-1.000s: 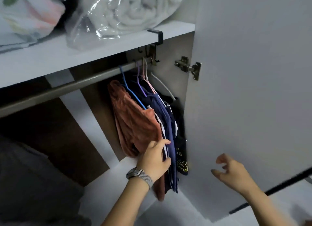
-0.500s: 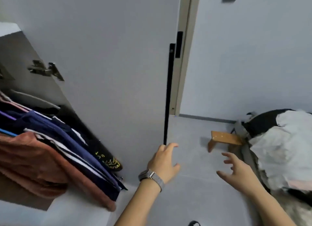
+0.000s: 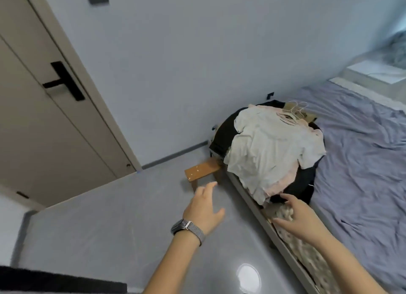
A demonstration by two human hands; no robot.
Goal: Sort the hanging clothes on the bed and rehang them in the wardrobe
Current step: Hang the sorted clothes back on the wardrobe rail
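Note:
A pile of clothes (image 3: 270,148) lies on the corner of the bed (image 3: 360,162), which has a purple sheet. A white T-shirt tops the pile, with pink and black garments under it, and several pale hangers (image 3: 295,111) stick out at its far end. My right hand (image 3: 301,217) reaches with spread fingers toward the near edge of the pile, just short of the black cloth. My left hand (image 3: 204,208), a watch on its wrist, hovers open over the floor and holds nothing. The wardrobe is out of view.
A small wooden stool (image 3: 202,170) stands on the grey floor beside the bed's corner. A closed door (image 3: 44,109) with a black handle is on the left. The bed's frame edge (image 3: 274,234) runs toward me, with a patterned cloth hanging along it.
My view has swung right from the wardrobe to the bed. My left hand let go of the hung clothes, and both hands now reach out toward the pile.

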